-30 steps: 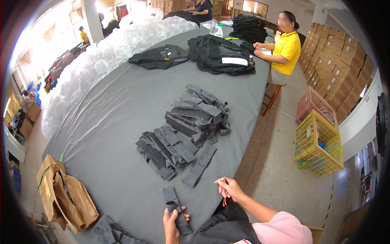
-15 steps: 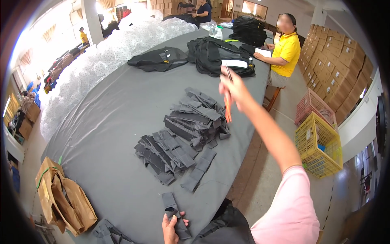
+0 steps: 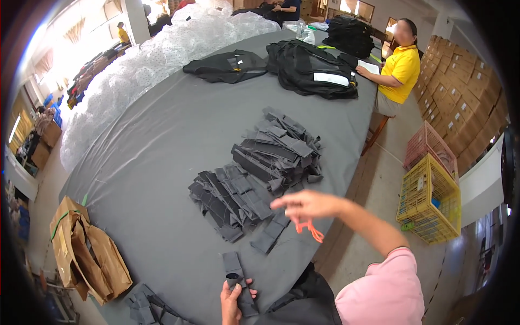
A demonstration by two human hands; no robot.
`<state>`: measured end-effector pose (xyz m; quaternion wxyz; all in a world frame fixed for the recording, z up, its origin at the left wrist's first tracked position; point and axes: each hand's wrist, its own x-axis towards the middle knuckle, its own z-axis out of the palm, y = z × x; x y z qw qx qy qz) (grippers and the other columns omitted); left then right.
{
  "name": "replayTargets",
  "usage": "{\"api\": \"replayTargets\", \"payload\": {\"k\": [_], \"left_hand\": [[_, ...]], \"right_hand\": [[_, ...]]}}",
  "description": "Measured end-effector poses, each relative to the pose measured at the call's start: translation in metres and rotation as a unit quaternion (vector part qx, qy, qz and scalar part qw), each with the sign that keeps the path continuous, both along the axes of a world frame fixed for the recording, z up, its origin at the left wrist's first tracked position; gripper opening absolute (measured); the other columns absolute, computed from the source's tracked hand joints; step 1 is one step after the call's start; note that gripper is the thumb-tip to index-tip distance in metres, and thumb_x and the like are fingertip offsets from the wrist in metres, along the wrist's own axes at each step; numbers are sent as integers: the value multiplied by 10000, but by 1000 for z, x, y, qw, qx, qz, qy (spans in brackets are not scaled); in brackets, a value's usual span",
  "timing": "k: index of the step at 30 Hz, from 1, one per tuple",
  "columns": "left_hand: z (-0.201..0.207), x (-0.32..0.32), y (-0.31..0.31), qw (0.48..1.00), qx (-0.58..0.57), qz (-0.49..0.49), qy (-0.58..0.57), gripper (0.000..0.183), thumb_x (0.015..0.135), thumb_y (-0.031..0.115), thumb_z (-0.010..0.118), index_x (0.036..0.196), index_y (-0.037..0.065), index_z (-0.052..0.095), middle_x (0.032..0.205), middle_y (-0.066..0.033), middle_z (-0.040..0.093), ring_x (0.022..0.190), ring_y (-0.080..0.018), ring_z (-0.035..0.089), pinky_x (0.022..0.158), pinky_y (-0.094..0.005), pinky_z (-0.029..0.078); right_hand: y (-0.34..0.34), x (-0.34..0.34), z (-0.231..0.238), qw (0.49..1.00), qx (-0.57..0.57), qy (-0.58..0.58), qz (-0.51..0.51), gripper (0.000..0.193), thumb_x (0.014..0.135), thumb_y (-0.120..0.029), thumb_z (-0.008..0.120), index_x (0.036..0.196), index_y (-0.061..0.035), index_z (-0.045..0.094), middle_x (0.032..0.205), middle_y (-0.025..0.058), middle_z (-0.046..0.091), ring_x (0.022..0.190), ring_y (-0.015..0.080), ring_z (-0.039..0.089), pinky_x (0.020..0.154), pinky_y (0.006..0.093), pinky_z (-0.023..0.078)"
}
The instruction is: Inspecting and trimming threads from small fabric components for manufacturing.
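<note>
Near the table's front edge my left hand (image 3: 233, 300) is closed around a dark grey fabric strip (image 3: 232, 263), thumb on top, with a round loop in the strip beside the thumb. Over the right side of the table my right hand (image 3: 311, 206) is closed, index finger reaching left. An orange cord (image 3: 310, 230) hangs below it, tied to what look like thread snips, now mostly hidden in the palm. Beyond the hands lies a heap of similar grey strips (image 3: 279, 149), its nearer part (image 3: 233, 197) fanned out. One separate strip (image 3: 266, 239) lies just below my right hand.
A brown paper bag (image 3: 103, 265) stands at the table's left edge, near more grey strips (image 3: 146, 306). Black bags (image 3: 292, 62) and bubble wrap (image 3: 130, 86) lie farther back. A person in yellow (image 3: 401, 73) sits at the right edge. Yellow (image 3: 428, 200) and pink crates (image 3: 425, 143) stand on the floor.
My right hand has come back from far over the table, down toward the strips. My left hand keeps hold of its strip. The whole view has shifted slightly.
</note>
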<state>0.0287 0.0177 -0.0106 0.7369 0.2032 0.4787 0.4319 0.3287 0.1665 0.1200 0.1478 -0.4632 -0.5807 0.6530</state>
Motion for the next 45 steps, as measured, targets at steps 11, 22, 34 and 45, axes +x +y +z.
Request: {"api": "replayTargets", "payload": {"k": [11, 22, 34, 45], "left_hand": [[-11, 5, -2, 1000, 27, 10, -11, 283, 863, 113, 526, 1086, -12, 406, 990, -219, 585, 662, -267, 625, 572, -355, 547], [-19, -1, -6, 999, 42, 2, -12, 242, 883, 97, 506, 1081, -1, 407, 1002, -225, 580, 681, -269, 630, 597, -370, 551], [-15, -5, -6, 999, 31, -6, -28, 238, 892, 51, 461, 1115, 6, 392, 1045, -228, 576, 714, -267, 631, 656, -352, 538], [-18, -5, -9, 998, 47, 4, -28, 232, 873, 87, 512, 1073, 11, 421, 1013, -218, 586, 681, -269, 629, 614, -358, 543]], "right_hand": [[-112, -13, -92, 987, -80, 64, -123, 344, 910, -211, 449, 1206, -40, 482, 688, -4, 519, 477, 28, 394, 426, 186, 327], [-137, -41, -138, 974, -83, 99, -186, 292, 924, -197, 440, 1169, -57, 514, 698, -5, 541, 502, 15, 413, 437, 167, 315], [-136, -64, -156, 975, -111, 103, -161, 297, 929, -213, 446, 1152, -28, 510, 688, -5, 526, 495, 13, 416, 430, 155, 295], [-134, -67, -157, 971, -114, 108, -182, 286, 930, -203, 441, 1150, -36, 512, 686, 2, 532, 474, 17, 427, 387, 164, 283]]}}
